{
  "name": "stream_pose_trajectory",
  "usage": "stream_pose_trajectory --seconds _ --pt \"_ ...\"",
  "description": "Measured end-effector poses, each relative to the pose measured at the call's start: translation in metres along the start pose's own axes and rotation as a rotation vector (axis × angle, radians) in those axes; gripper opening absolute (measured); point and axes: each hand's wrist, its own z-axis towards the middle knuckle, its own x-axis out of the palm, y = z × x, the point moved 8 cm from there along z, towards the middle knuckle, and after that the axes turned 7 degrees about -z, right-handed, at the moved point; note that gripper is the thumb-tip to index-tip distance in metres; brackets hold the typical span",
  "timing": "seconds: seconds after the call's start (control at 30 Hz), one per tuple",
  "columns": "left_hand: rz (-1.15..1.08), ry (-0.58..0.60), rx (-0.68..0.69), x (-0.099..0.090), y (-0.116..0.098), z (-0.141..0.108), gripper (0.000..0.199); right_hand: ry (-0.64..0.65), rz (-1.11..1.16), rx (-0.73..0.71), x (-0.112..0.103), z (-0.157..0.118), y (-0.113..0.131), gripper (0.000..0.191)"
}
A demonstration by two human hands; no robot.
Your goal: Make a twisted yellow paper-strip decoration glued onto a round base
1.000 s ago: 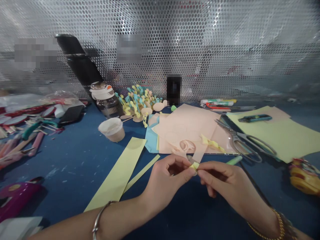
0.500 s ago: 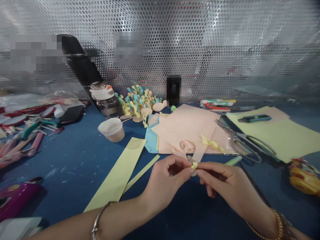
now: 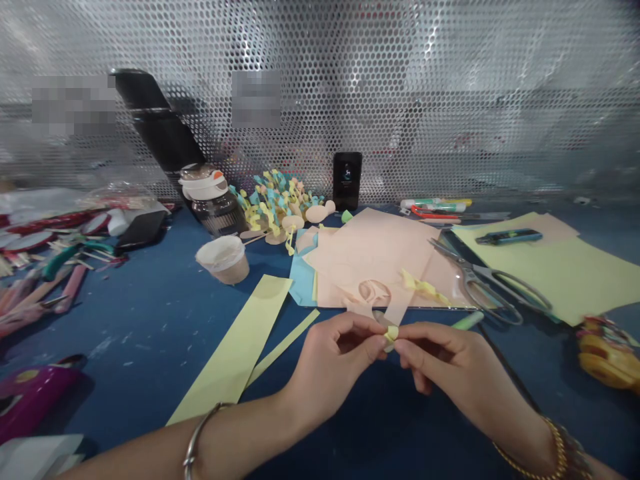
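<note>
A small folded piece of yellow paper (image 3: 391, 333) is pinched between the fingertips of both hands, low in the middle of the view. My left hand (image 3: 336, 353) holds it from the left with thumb and forefinger. From the right, my right hand (image 3: 445, 360) grips it the same way. A wide yellow strip (image 3: 235, 347) and a narrow yellow strip (image 3: 285, 347) lie left of my left hand. Just beyond the fingers, curled pink paper scraps (image 3: 373, 293) and a twisted yellow strip (image 3: 424, 288) rest on pink sheets (image 3: 370, 250).
Grey scissors (image 3: 480, 273) and a cutter (image 3: 510, 237) lie at the right. A white cup (image 3: 223, 260), a jar (image 3: 215, 207) and colourful paper bits (image 3: 275, 200) stand left of centre. A phone (image 3: 347, 180) leans at the back. Pliers (image 3: 60, 260) lie at the far left.
The folded yellow piece has turned slightly and shifted a little to the right between my fingertips. Both hands have barely moved.
</note>
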Motion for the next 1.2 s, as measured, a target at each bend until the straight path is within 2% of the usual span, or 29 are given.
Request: stream_pose_trajectory --seconds 0.43,0.63,0.8,1.0,1.2 --pt "0.042 0.063 0.024 0.0048 -0.001 -0.0022 0.015 -0.004 0.019 -0.001 -0.0011 -0.0016 -0.002 0.016" --pt "0.042 0.072 0.005 0.0055 -0.0013 -0.0023 0.009 -0.006 0.037 -0.002 -0.0015 -0.0008 0.0 0.013" --pt "0.026 0.058 -0.019 0.0047 -0.0008 -0.002 0.007 -0.006 0.037 0.007 -0.0009 -0.0004 -0.0021 0.015" --pt "0.031 0.031 -0.02 0.0029 -0.0011 0.0001 0.009 -0.027 0.037 0.011 -0.0027 -0.0005 -0.0048 0.027" --pt "0.033 0.064 -0.022 0.0049 0.0008 -0.0013 0.011 0.021 0.064 0.022 0.0024 0.0002 -0.0052 0.032"
